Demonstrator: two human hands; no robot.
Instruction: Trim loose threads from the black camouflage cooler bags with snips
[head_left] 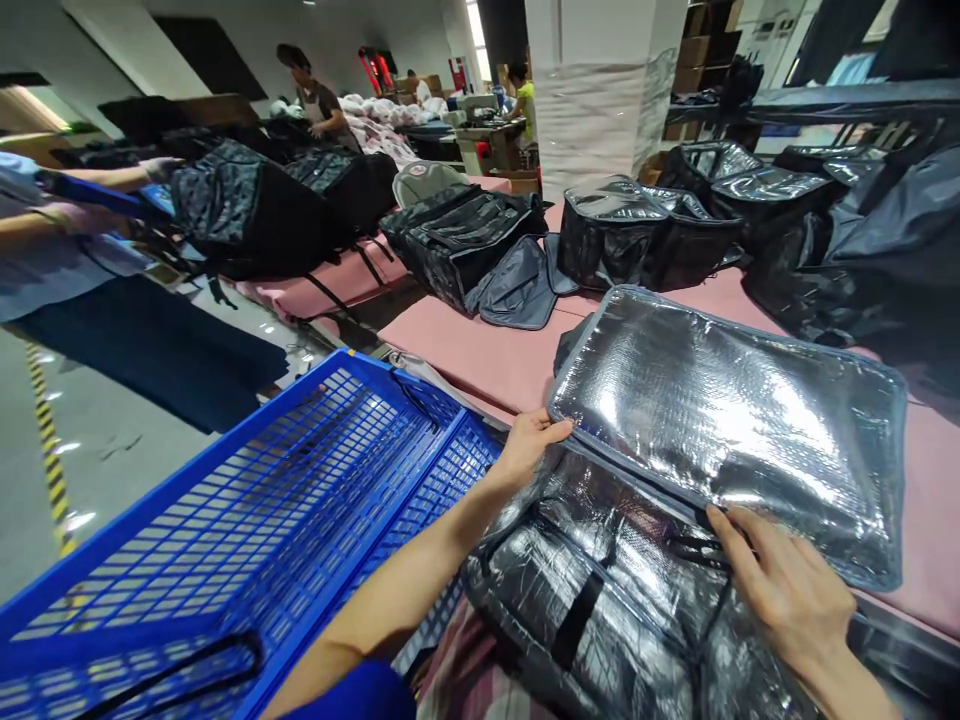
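Observation:
In front of me lies an insulated bag (615, 570) with a shiny silver foil lining. Its foil-lined lid (720, 400), edged in grey piping, is folded back on the pink table. My left hand (529, 445) pinches the lid's near left corner between thumb and fingers. Farther right along the same seam, my right hand (787, 580) grips the edge between thumb and forefinger. A black strap (581, 615) crosses the lining inside the bag. Near my right fingers, dark narrow strips show against the foil.
A blue plastic basket (360, 450) stands at my left, beside the pink table (457, 345). Other dark bags (465, 240) and open foil-lined bags (622, 220) sit across the table. A person in a dark skirt (150, 330) stands at left; others are farther back. A white pillar (600, 100) rises behind.

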